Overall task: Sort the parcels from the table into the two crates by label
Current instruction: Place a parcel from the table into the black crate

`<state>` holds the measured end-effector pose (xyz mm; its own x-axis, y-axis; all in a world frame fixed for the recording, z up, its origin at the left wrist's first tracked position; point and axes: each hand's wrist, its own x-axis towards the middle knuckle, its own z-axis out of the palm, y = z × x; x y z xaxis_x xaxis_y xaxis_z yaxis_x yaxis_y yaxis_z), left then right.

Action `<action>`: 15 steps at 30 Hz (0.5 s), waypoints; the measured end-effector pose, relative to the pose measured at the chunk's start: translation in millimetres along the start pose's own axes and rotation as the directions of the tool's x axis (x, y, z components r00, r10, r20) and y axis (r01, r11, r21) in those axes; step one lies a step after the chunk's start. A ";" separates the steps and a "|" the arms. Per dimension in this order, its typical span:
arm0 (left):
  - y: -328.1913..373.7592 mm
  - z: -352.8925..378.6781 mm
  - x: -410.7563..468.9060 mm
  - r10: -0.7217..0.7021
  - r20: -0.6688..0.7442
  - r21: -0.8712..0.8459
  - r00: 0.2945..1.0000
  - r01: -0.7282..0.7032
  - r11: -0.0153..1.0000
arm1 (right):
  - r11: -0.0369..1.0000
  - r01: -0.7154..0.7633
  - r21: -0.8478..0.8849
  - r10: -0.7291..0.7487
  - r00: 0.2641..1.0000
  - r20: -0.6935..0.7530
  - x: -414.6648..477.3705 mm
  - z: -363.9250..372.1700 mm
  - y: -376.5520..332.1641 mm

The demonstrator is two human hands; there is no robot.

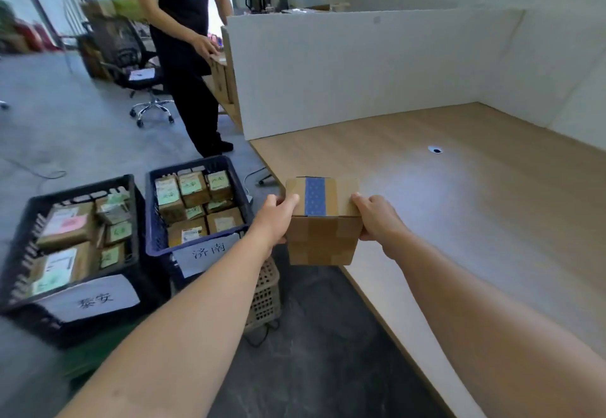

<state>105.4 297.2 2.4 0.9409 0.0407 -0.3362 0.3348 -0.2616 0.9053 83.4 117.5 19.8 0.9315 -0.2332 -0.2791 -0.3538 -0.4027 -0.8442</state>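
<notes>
At the table's [459,208] left corner, head view, parcel [323,234]: plain cardboard box with a blue tape strip across its top, lifted clear of the wood and held partly past the table's edge; no address label visible on the faces shown.
Blue crate [152,217]: just left of the table, packed with labelled parcels, paper sign on its front.
Black crate [19,237]: farther left of the table, also well filled, with its own sign.
Progress: judged nearly finished, with both crates loaded and only this parcel seen at the table; destination crate not yet readable.
Left hand [278,217]: clasped on the parcel's left side, thumb over the top edge.
Right hand [377,217]: gripping the right side, thumb at the top edge, forearm stretched along the table's near edge.
</notes>
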 end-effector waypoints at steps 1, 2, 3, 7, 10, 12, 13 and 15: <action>-6.2 -12.7 1.3 -0.007 -0.003 0.016 1.000 0.007 1.000 | 1.000 0.026 -0.017 -0.025 0.999 0.045 2.0 10.5 -3.9; -12.2 -25.0 1.9 -0.016 0.004 0.023 1.000 0.016 1.000 | 0.999 0.047 -0.026 -0.044 0.995 0.093 4.5 20.2 -7.2; -18.1 -36.3 2.4 -0.027 0.016 0.017 1.000 0.026 1.000 | 0.998 0.057 -0.033 -0.052 0.988 0.142 6.9 28.8 -10.6; -38.4 -71.0 -1.0 -0.066 0.039 -0.054 0.997 0.068 0.996 | 0.985 0.139 -0.104 -0.098 0.938 0.332 18.3 61.6 -23.4; -50.9 -90.0 4.0 -0.065 -0.005 -0.068 0.998 0.065 0.996 | 0.984 0.164 -0.076 -0.117 0.899 0.422 30.0 85.8 -31.3; -56.6 -101.1 10.1 -0.081 -0.049 -0.100 0.996 0.075 0.992 | 0.982 0.172 -0.079 -0.118 0.883 0.454 41.3 102.3 -36.8; -59.1 -105.6 13.9 -0.095 -0.066 -0.122 0.993 0.086 0.989 | 0.978 0.186 -0.099 -0.120 0.878 0.463 47.2 110.7 -39.2; -63.3 -112.4 25.0 -0.134 -0.096 -0.175 0.986 0.116 0.978 | 0.977 0.184 -0.108 -0.111 0.870 0.480 61.2 126.9 -44.0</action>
<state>113.4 423.1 -34.2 0.8879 0.1677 -0.4283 0.4456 -0.0821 0.8915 166.7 233.3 -18.1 0.8905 0.2661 -0.3691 -0.1837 -0.5319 -0.8267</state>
